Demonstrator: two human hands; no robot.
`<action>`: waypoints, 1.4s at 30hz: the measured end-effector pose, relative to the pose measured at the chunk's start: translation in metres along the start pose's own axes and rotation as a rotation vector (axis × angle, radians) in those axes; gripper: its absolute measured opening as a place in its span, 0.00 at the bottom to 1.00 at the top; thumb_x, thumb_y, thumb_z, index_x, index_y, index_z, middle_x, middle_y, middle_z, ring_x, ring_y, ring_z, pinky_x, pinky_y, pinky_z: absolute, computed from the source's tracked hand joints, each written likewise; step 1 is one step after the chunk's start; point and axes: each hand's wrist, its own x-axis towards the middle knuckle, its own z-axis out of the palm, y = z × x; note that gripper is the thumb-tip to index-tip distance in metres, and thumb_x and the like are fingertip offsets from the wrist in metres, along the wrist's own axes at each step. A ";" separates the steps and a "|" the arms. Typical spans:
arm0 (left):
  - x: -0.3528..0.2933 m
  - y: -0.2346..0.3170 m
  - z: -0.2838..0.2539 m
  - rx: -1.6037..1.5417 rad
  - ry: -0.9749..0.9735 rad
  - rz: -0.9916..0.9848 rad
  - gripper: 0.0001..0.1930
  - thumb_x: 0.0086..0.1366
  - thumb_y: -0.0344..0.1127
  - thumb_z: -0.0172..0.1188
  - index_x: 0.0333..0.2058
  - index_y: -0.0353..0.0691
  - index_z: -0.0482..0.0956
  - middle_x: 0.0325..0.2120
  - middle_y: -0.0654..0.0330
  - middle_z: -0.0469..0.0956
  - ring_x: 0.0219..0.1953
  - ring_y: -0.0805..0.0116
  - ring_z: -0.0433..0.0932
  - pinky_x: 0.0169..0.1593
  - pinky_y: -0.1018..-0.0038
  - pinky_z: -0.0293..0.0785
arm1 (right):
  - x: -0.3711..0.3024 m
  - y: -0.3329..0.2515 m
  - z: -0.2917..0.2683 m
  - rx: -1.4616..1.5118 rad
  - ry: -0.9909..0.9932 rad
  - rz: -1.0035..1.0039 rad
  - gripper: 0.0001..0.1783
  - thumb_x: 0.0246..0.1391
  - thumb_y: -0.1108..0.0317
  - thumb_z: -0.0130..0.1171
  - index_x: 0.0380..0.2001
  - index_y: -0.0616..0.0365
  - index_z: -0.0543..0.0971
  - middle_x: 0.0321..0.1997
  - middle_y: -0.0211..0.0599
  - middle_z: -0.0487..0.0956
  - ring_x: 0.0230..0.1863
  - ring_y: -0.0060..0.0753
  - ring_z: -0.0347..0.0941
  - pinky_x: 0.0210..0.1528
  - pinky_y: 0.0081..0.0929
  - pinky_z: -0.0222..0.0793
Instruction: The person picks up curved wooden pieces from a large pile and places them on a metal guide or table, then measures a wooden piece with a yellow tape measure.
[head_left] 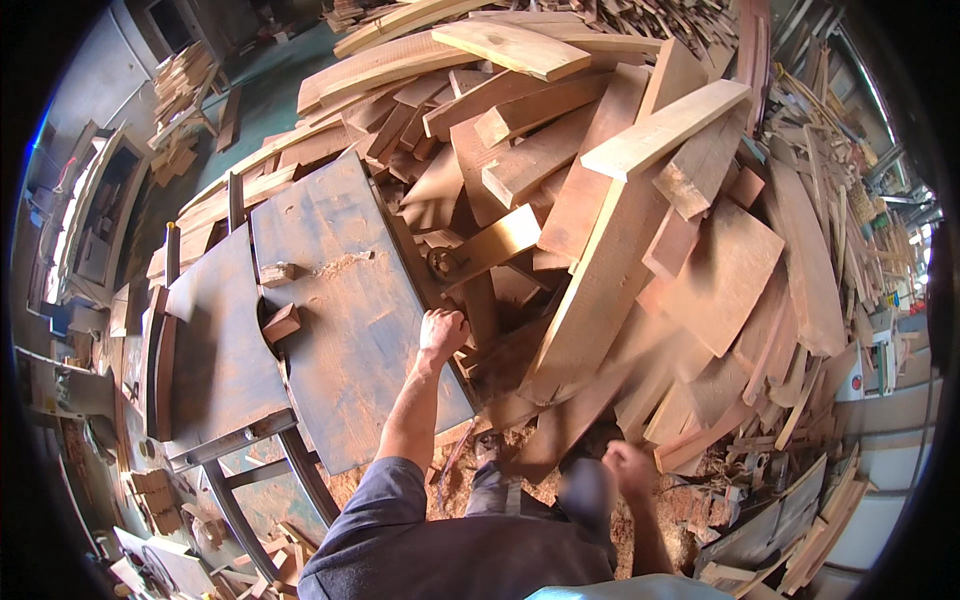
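Note:
My left hand is closed at the right edge of a grey metal machine table. Whatever its fingers may hold, if anything, is hidden. Just beyond it, a round handwheel or knob shows at the table's side. My right hand hangs low beside my body, near the front of the wood pile, and motion smears its fingers. A small wood block and another offcut lie by the slot between the two table halves, with sawdust beside them.
A large heap of boards rises to the right of the machine table, with a pale plank across its top. Sawdust covers the floor near my feet. A dark metal frame extends from the table's near side. Stacked wood stands far left.

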 end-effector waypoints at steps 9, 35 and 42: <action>0.016 -0.010 -0.004 0.028 0.029 -0.036 0.11 0.59 0.39 0.60 0.21 0.40 0.81 0.26 0.53 0.84 0.35 0.52 0.83 0.44 0.57 0.76 | 0.147 -0.077 -0.018 0.131 0.047 -0.049 0.17 0.58 0.71 0.66 0.50 0.64 0.82 0.41 0.44 0.86 0.40 0.32 0.83 0.43 0.28 0.79; 0.020 -0.014 -0.001 -0.019 0.018 -0.056 0.07 0.58 0.36 0.60 0.25 0.44 0.83 0.26 0.55 0.83 0.34 0.52 0.81 0.42 0.57 0.74 | 0.195 -0.102 0.111 0.404 -0.381 0.132 0.22 0.61 0.63 0.66 0.55 0.64 0.80 0.46 0.40 0.86 0.46 0.27 0.80 0.54 0.27 0.76; 0.021 -0.007 -0.008 0.020 -0.002 -0.064 0.11 0.59 0.38 0.62 0.21 0.41 0.80 0.24 0.57 0.83 0.35 0.56 0.82 0.44 0.59 0.74 | 0.155 -0.080 0.104 0.350 -0.387 0.185 0.20 0.60 0.68 0.67 0.53 0.66 0.80 0.46 0.44 0.86 0.48 0.28 0.82 0.53 0.26 0.77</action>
